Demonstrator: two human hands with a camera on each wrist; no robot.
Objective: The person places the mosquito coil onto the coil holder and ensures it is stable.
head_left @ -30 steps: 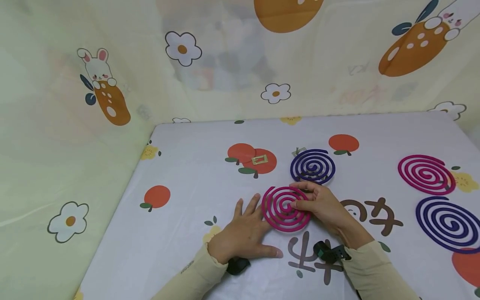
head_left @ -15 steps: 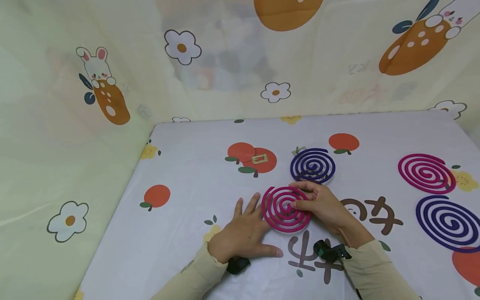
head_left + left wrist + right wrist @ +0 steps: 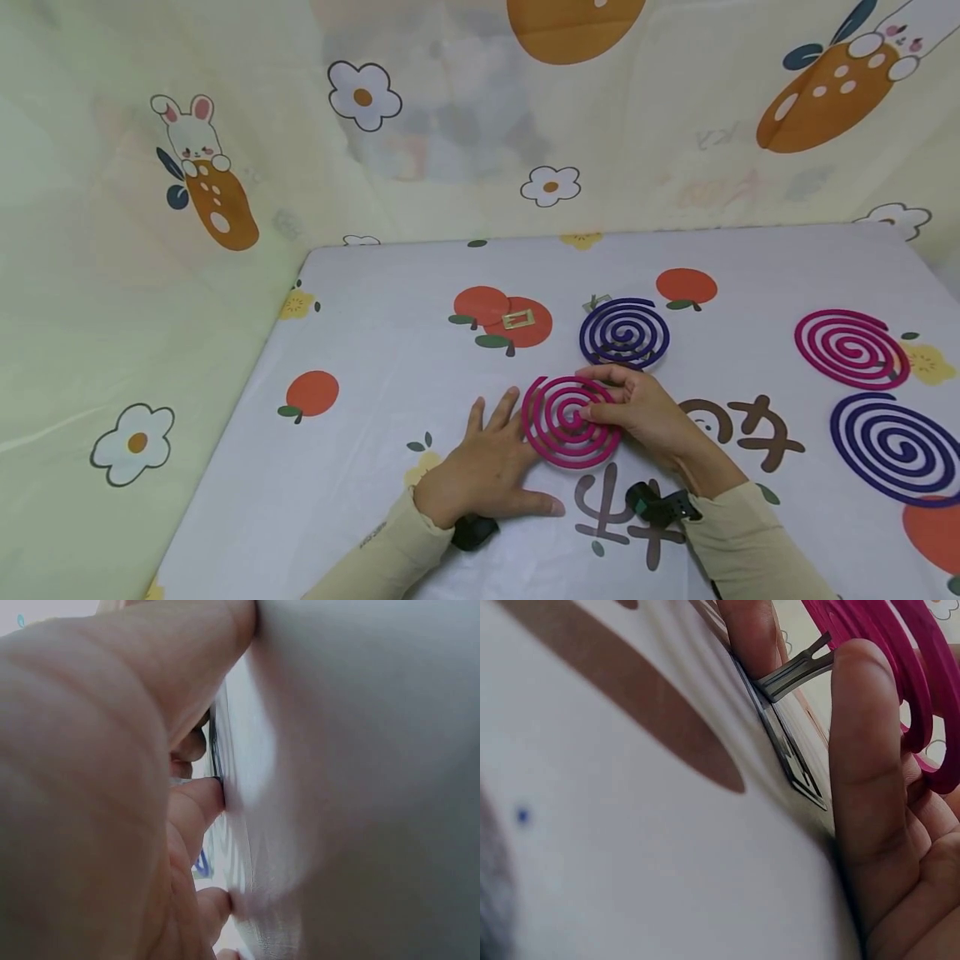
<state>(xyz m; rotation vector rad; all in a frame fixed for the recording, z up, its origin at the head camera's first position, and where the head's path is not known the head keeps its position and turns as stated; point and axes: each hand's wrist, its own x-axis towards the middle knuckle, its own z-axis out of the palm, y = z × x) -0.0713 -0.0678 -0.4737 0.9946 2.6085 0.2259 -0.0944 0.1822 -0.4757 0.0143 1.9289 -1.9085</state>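
Evidently, the right hand (image 3: 651, 415) pinches the magenta mosquito coil (image 3: 573, 422), thumb near its centre, close by the upturned prong of a metal coil stand (image 3: 793, 678); the left hand (image 3: 483, 471) lies spread at the coil's eight o'clock, a navy mosquito coil (image 3: 624, 335) at one o'clock. Doing this well likely means lining centre with prong and pressing lightly, lest thin rings snap.

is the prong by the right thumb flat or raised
Raised: the right wrist view shows the metal prong sticking up from its flat base.
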